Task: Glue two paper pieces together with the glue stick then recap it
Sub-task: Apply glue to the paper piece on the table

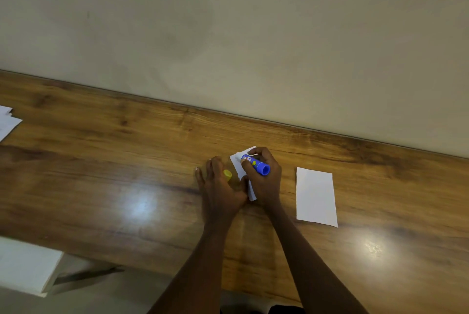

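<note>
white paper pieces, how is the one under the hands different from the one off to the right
The white paper piece under the hands is mostly hidden; the white rectangular paper piece to the right shows whole. The first is touched by the blue glue stick in the right hand, with the left hand, holding a yellow cap, at its edge; the second lies untouched. Both lie flat on the wooden table.
</note>
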The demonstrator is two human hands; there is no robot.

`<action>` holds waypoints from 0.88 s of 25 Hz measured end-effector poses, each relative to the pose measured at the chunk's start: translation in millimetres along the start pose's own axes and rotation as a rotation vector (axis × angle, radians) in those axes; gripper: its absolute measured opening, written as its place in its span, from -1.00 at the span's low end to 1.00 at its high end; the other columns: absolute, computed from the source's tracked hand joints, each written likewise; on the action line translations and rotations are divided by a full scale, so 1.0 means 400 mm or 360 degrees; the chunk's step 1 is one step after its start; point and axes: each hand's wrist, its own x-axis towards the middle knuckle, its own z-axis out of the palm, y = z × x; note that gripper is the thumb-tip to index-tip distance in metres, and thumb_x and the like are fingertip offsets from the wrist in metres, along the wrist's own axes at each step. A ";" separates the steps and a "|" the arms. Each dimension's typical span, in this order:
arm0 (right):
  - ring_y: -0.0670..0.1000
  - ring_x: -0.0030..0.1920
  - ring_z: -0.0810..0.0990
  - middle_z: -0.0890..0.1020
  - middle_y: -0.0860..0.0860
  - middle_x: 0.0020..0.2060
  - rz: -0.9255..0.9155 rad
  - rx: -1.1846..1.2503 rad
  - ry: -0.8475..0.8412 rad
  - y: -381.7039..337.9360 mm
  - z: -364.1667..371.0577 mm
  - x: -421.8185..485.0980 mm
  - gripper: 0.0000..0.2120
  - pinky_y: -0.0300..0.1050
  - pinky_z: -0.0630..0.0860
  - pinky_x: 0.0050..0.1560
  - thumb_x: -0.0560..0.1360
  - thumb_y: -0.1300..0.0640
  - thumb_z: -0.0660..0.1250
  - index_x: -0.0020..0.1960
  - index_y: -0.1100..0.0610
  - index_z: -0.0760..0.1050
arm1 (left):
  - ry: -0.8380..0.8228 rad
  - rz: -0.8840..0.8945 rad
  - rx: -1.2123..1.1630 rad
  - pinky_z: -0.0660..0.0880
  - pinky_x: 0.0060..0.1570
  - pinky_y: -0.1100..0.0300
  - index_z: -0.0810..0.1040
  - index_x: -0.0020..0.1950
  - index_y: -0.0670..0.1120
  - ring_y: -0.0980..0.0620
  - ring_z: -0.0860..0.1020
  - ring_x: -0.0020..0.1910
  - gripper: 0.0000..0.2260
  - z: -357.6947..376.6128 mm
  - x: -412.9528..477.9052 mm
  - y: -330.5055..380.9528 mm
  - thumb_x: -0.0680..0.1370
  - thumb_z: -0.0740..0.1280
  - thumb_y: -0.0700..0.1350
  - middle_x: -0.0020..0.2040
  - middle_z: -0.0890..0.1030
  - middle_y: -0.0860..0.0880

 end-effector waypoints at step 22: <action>-0.02 -0.27 0.50 0.64 0.26 -0.17 -0.0032 -0.0178 0.0445 0.013 0.008 -0.002 -0.81 -0.61 0.37 -0.30 0.37 0.32 0.37 -0.03 0.35 0.50 | 0.0020 0.0000 0.0089 0.01 0.45 -0.06 0.27 0.31 -0.22 -0.18 0.39 0.31 -0.38 0.010 -0.001 -0.004 0.37 0.40 0.03 0.27 0.45 -0.22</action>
